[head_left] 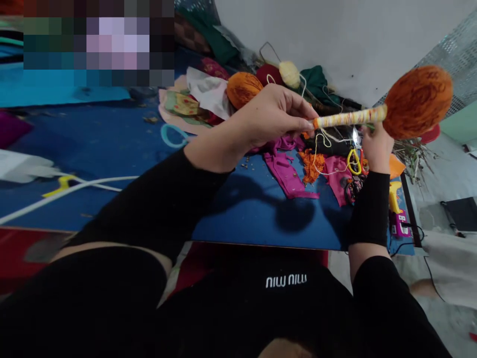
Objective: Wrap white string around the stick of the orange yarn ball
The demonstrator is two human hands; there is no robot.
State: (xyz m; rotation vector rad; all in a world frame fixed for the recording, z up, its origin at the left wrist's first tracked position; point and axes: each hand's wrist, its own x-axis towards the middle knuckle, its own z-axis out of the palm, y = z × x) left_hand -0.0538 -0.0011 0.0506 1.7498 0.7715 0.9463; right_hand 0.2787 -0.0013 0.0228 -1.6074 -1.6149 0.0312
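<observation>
Held up over the table is a stick (350, 117) wrapped in white and yellow yarn. A large orange oval head (419, 102) with dark markings sits on its right end, so it looks like a maraca. My left hand (278, 112) pinches the orange-tipped left end between thumb and fingers. Close to the head, my right hand (378, 144) is closed at the stick from below, its fingers partly hidden. A loose pale yarn strand (324, 141) hangs below the stick. Under it lie magenta cloth scraps (285, 174) and crumpled orange material (312, 166).
Yellow-handled scissors (354, 161) and a yellow glue gun (395, 196) lie at the right. Another orange oval (244, 89) and a pale yarn ball (289, 74) stand at the back. A white cable (85, 185) crosses the blue table (246, 223). Another person's arm (427, 288) is lower right.
</observation>
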